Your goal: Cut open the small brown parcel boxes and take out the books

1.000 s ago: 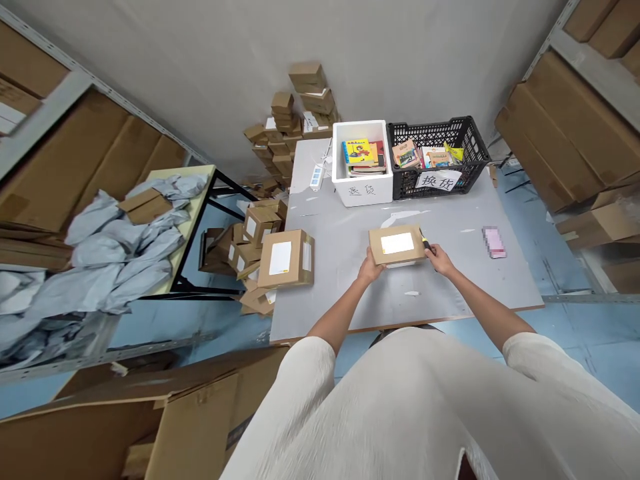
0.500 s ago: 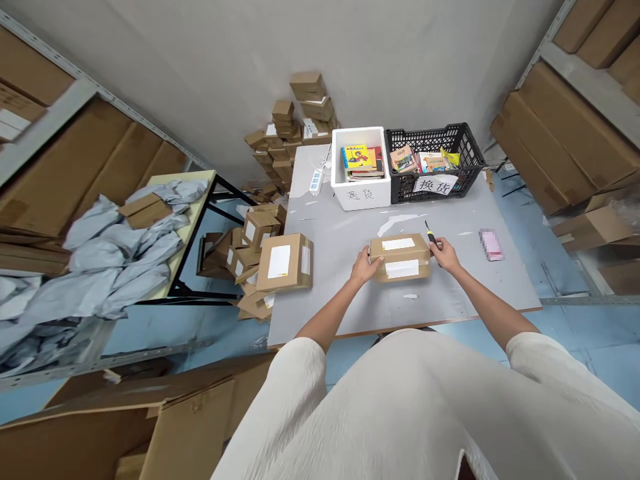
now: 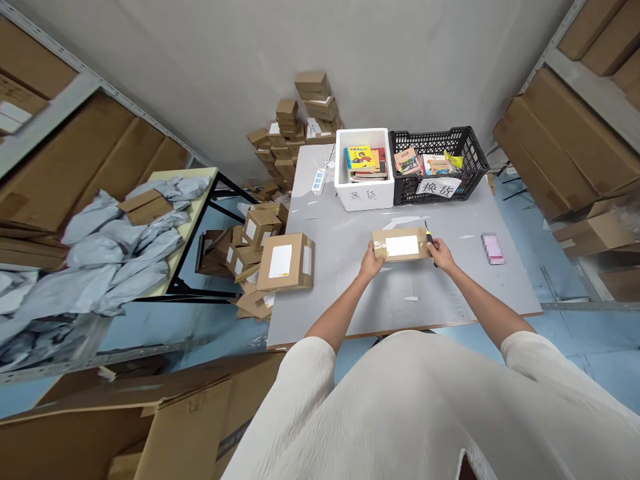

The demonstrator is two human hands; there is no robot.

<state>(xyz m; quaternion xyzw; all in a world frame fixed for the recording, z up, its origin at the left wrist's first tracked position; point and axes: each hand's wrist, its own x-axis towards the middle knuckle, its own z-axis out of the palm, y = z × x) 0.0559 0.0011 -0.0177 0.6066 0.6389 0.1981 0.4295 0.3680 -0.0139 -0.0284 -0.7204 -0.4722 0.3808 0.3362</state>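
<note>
Got a small box (image 3: 401, 246) over the middle of the grey table (image 3: 340, 233), label (image 3: 407, 245) in plain view, clamped at its left end by the left hand (image 3: 371, 261), with a knife (image 3: 429, 235) gripped in the right hand (image 3: 441, 255) right at the other end. Can't tell if resting on the tabletop or lifted a bit. Also got a bigger box (image 3: 296, 260) at the left edge, a white bin (image 3: 365, 198) of books (image 3: 361, 159) beside a black crate (image 3: 473, 175) at the back, and a pixelated pink thing (image 3: 493, 249) over right.
</note>
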